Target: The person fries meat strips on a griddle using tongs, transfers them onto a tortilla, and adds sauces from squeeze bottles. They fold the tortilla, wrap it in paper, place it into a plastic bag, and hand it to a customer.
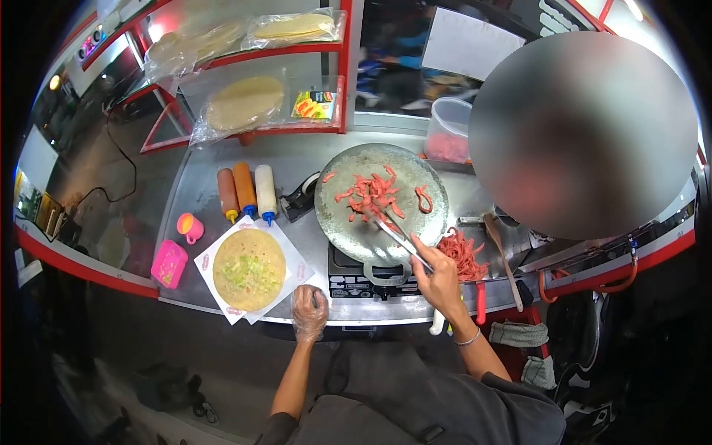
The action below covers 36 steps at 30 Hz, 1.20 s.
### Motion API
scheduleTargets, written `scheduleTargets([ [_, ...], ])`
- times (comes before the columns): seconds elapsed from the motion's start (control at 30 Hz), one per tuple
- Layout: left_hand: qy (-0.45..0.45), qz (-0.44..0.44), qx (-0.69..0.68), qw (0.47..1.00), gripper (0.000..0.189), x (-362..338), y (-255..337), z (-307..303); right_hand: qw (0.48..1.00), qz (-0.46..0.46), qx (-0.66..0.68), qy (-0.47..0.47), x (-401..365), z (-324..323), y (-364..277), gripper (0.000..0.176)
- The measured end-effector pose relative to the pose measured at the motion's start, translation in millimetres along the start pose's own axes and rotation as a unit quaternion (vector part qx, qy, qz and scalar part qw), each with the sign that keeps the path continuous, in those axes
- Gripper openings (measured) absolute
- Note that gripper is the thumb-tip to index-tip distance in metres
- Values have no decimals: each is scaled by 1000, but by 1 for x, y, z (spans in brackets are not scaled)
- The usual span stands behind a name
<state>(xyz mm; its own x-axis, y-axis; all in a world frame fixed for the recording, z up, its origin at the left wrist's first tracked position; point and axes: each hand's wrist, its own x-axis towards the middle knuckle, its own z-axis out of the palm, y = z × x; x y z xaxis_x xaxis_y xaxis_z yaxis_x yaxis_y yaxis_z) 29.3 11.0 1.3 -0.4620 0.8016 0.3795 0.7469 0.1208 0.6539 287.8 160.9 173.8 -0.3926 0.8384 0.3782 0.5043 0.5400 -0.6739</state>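
Note:
My right hand (pixel 439 278) is closed round metal tongs (pixel 403 239). The tips of the tongs reach into strips of red meat (pixel 369 194) on a round griddle pan (pixel 343 231), which sits on a portable gas stove (pixel 356 285). My left hand (pixel 309 313), in a clear plastic glove, is curled at the counter's front edge; whatever it may hold is hidden. Beside it, a round flatbread (pixel 256 256) topped with chopped pale-green vegetables (pixel 251 274) lies on white printed paper (pixel 299 276).
Three sauce bottles (pixel 245 191), a pink cup (pixel 190 228) and a pink container (pixel 170 264) stand left. More red meat strips (pixel 463 256), a wooden spatula (pixel 503 259) and a plastic tub (pixel 448 126) are right. Bagged flatbreads (pixel 245 102) fill the shelves behind.

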Motion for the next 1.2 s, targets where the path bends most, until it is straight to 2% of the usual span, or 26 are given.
scheduleTargets([
  [0.1,8,0,-4,1000,5,-1,-3,2,997,-18,-55,-41,10,10,37,47],
  [0.13,7,4,-2,1000,5,-2,-5,2,998,18,-48,-40,17,8,40,48],
  [0.23,10,4,-4,1000,4,-1,-6,4,999,27,-25,-16,32,8,29,47],
  [0.27,9,4,-9,1000,4,-2,-5,3,999,-43,-3,24,36,16,20,46],
  [0.3,10,3,-8,1000,4,-3,-5,5,999,-44,-3,23,37,19,23,46],
  [0.4,0,9,-9,1000,4,-3,-9,3,997,-10,-43,-68,41,26,34,45],
  [0.53,11,8,5,1000,3,-2,-5,5,1000,7,-15,-27,53,28,32,43],
  [0.6,21,11,1,1000,4,0,-3,6,997,-69,23,-3,67,46,20,42],
  [0.63,20,12,1,1000,4,0,-3,6,997,-69,24,-3,74,47,22,42],
  [0.7,15,16,5,1000,4,-2,-6,3,997,12,-54,-55,80,57,32,41],
  [0.83,17,18,15,1000,4,0,-3,6,999,-32,2,-8,87,46,40,40],
  [0.87,18,16,15,1000,4,-1,-2,6,1000,-1,19,-12,92,49,32,39],
  [0.97,7,11,11,1000,4,-1,-2,5,999,-44,1,15,115,78,29,38],
  [1.0,-3,6,9,1000,5,-2,-3,4,999,-29,-29,-1,118,82,31,38],
  [1.03,-5,8,10,1000,5,-2,-4,5,999,-27,-28,2,116,77,37,38],
  [1.1,2,0,21,1000,5,-2,-5,6,997,29,-43,-52,111,52,53,38],
  [1.13,3,0,20,1000,5,-1,-4,7,1000,12,-21,-11,102,39,60,38],
  [1.17,10,10,21,1000,5,0,-3,7,1000,12,-22,-12,96,31,66,38],
  [1.2,16,20,21,999,5,-1,-2,6,999,18,-29,39,91,26,70,39],
])
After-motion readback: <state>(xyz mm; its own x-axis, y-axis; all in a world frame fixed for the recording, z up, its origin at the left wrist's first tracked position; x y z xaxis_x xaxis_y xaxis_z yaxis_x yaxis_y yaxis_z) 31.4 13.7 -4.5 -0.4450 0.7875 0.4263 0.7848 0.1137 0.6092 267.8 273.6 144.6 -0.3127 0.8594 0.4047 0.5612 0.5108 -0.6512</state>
